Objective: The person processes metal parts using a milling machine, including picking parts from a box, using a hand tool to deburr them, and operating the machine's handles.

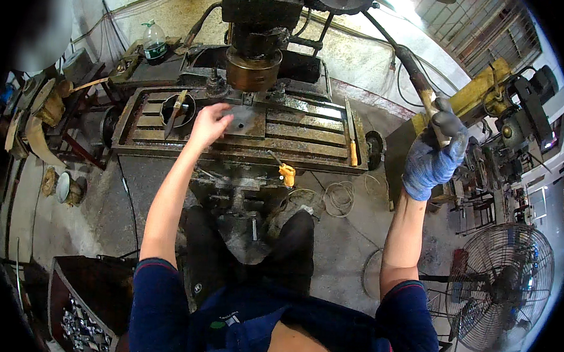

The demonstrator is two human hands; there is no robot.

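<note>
My left hand [210, 124] is bare and hangs over the slotted machine table [232, 154], its fingers apart and nothing visible in them. Just right of its fingertips is a flat metal plate [254, 127] with a small dark hole. Above that plate sits the round, brownish tool head [254, 69] of the milling machine. A round bowl [185, 119] stands left of the hand, with a brush [176, 111] lying across it. My right hand [437, 154], in a blue glove with grey fingertips, is wrapped round the end of a long machine lever [415, 75].
A yellow air gun [287, 175] hangs at the table's front edge. An orange-handled file [353, 153] lies at the table's right end. A plastic bottle [154, 43] stands back left. A fan [500, 286] is near right; a bin [55, 298] of metal parts is near left.
</note>
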